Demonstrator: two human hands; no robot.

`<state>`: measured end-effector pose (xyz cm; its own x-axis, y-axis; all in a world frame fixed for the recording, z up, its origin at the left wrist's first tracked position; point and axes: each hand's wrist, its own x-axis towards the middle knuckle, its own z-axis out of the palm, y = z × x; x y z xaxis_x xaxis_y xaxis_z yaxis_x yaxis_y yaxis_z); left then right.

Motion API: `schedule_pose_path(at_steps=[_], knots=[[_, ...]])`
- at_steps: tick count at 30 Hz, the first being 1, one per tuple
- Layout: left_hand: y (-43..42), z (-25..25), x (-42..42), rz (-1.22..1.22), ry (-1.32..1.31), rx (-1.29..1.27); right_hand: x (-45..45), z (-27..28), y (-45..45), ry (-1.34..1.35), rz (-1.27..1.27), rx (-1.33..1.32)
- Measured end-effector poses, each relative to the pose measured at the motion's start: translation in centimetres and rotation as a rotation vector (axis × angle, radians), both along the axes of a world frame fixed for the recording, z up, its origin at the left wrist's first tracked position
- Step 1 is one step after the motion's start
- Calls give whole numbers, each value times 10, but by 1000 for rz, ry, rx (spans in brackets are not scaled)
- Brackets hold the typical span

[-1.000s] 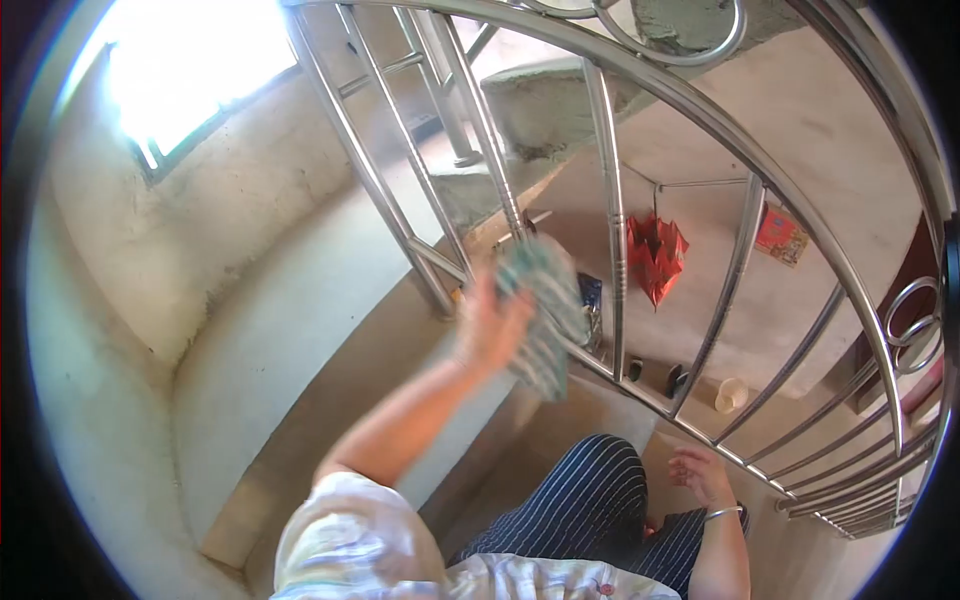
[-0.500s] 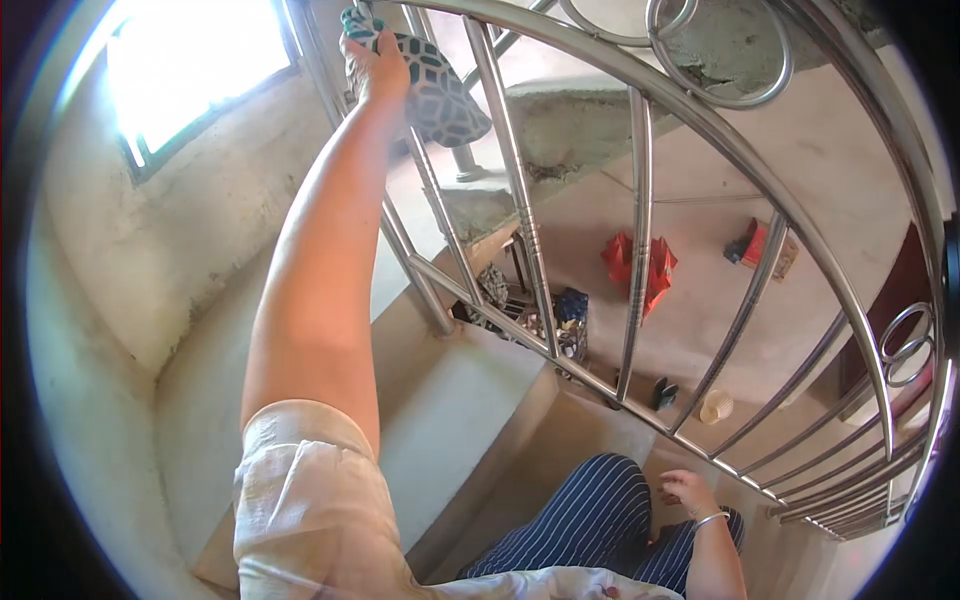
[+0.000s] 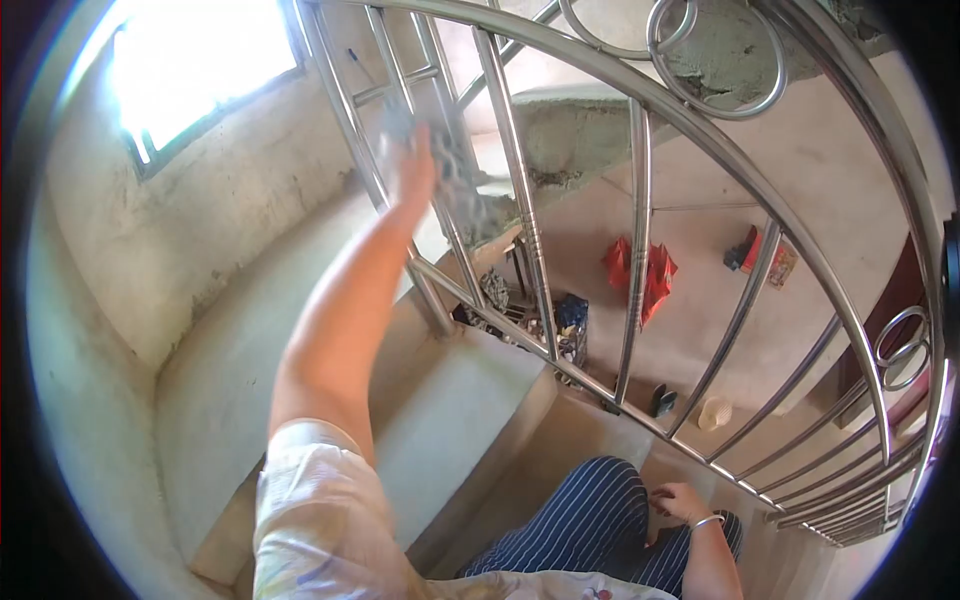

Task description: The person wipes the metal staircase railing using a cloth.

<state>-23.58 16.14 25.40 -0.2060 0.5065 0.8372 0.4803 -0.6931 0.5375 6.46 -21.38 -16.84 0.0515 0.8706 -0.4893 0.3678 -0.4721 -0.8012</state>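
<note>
My left hand (image 3: 414, 172) stretches up to the stair railing and grips a patterned cloth (image 3: 462, 185), white or grey with dark shapes. Both hand and cloth are smeared by motion. The cloth lies against a thin upright bar of the metal railing (image 3: 641, 180); whether it wraps fully round the bar I cannot tell. Down by my striped trousers (image 3: 575, 515), my right hand (image 3: 680, 502) hangs over my thigh with a bracelet at the wrist. Its fingers are loosely bent and apart, with nothing visible in them.
Concrete steps (image 3: 455, 425) run beneath the railing, beside a plastered wall (image 3: 240, 240) with a bright window (image 3: 205, 65). Beyond the bars, on the floor below, are a red bag-like thing (image 3: 655, 280), a red box (image 3: 778, 262), dark footwear (image 3: 662, 400) and a pale round object (image 3: 714, 413).
My left hand has moved down along the railing with the cloth, from near the top rail to lower on the bars. My right hand has barely shifted.
</note>
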Motion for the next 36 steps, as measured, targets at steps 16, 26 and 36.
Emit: schedule_pose_path(at_steps=[16,26,36], knots=[[2,21,21,286,203,136,10,-68,6,-119,52,11],[-53,-212,-4,63,268,-346,1,-10,1,-111,38,-21],[0,-133,-85,307,645,-273,15,-46,-7,-168,129,178]])
